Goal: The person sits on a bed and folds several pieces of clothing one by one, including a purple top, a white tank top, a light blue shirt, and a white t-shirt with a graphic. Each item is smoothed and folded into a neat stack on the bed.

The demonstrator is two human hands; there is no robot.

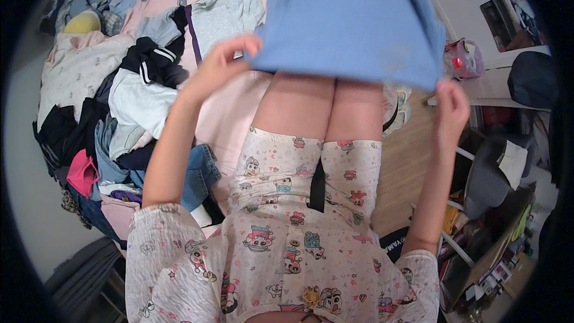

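A blue garment (350, 22) is stretched out above my bare thighs, its straight lower edge towards me and its far end cut off by the top of the view. My left hand (228, 60) pinches the left corner of that edge. At the right corner, my right hand (452, 103) has its fingertips closed on the cloth. Faint greyish marks show on the fabric near the right corner. Slight blur covers the lower edge and both hands. Left of the garment, a grey shirt with purple trim (228, 22) lies on the bed.
Heaped clothes cover the pink bed (228, 116) on my left, among them a white-and-black top (143, 94), jeans (197, 175) and a pink cup-shaped item (83, 172). On the right are wooden flooring (399, 166), a grey chair (489, 179) and a cluttered shelf (489, 242).
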